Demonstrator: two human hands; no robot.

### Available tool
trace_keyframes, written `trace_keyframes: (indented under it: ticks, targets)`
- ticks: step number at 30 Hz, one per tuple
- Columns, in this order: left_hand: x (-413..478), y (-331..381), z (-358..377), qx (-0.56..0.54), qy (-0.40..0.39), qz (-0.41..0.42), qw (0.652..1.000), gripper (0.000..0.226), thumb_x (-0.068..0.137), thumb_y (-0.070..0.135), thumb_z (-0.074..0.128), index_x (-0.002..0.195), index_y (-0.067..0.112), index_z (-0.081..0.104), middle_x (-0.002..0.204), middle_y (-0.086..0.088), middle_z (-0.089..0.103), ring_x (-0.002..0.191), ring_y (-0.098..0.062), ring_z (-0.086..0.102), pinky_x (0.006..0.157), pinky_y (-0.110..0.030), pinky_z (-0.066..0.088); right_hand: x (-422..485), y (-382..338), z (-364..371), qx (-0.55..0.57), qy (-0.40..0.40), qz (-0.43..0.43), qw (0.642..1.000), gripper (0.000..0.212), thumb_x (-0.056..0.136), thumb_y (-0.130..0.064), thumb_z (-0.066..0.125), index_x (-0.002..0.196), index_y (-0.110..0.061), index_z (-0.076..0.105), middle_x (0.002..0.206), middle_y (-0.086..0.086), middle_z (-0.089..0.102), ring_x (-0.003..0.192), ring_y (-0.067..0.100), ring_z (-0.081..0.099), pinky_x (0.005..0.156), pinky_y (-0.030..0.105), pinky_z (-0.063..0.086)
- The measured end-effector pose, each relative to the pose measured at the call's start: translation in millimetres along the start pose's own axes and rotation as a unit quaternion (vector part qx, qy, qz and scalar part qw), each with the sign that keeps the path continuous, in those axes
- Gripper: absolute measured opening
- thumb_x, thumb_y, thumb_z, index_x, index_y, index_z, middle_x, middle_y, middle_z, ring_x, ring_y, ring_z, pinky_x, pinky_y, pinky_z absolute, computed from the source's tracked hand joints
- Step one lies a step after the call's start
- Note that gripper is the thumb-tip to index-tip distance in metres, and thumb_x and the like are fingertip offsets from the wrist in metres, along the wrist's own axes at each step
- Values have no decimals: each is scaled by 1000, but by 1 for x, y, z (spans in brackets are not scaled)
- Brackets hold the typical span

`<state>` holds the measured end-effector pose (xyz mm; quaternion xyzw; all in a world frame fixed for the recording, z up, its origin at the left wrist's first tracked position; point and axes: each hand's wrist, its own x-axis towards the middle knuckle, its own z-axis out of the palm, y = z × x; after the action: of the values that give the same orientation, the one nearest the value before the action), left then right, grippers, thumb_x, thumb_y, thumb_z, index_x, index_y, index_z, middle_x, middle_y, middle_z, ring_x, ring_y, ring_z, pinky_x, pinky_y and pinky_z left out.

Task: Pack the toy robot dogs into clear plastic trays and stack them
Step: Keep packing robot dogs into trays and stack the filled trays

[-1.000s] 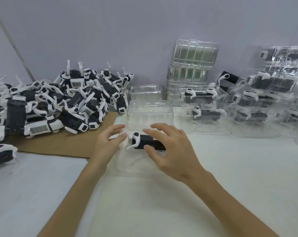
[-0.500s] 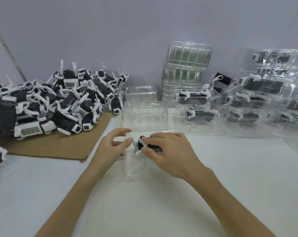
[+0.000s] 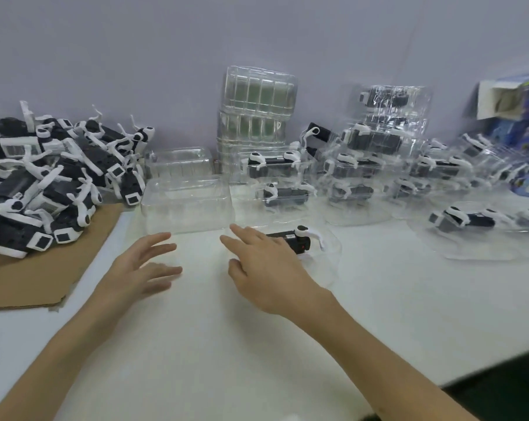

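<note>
A black and white toy robot dog (image 3: pixel 299 241) lies in a clear plastic tray (image 3: pixel 330 265) on the white table, just right of my right hand (image 3: pixel 266 265). That hand is spread flat with straight fingers, and its far side covers part of the dog; whether it touches the dog or the tray is not clear. My left hand (image 3: pixel 145 265) hovers open over the table, holding nothing. An empty clear tray (image 3: pixel 187 205) stands upside down just beyond both hands. A heap of loose robot dogs (image 3: pixel 53 183) lies on brown cardboard (image 3: pixel 44 278) at the left.
Stacks of packed trays with dogs (image 3: pixel 360 177) fill the back right. A column of empty clear trays (image 3: pixel 254 117) leans on the wall. Another empty tray (image 3: pixel 178 162) sits behind the near one. Colourful boxes (image 3: pixel 518 117) stand at far right. The table's dark front edge shows at lower right.
The tray with the dog has shifted to the right. My right hand no longer grips the dog and both hands have opened. The view has turned rightward.
</note>
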<state>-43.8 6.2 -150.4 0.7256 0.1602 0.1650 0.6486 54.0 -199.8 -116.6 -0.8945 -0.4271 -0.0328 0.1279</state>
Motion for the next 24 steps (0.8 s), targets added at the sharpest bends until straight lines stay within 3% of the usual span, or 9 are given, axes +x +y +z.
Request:
trace_keyframes:
  ticks: [7,13,24]
  targets:
    - [3,-3,0,9,26,-8,1000,37,100,4,51,130,25,57,129,5,62,90,-20,74,83,-37,54,-24,96,-28,-19,36,119,992,46,104,-22,37,149,-30,43,161,-6,31,148,14,26,118,36,16]
    - [3,-3,0,16,31,-6,999,35,100,3,50,122,28,60,128,4,61,86,-18,75,81,-36,52,-53,167,-45,-9,130,220,967,36,102,-14,45,130,-25,65,145,-6,54,134,17,48,107,44,39]
    - [1,0,3,15,56,-23,998,32,101,4,50,129,19,57,130,1,59,91,-23,74,83,-33,57,-87,242,-66,-14,185,242,952,32,98,-4,51,120,-17,71,125,2,69,122,22,59,101,38,39]
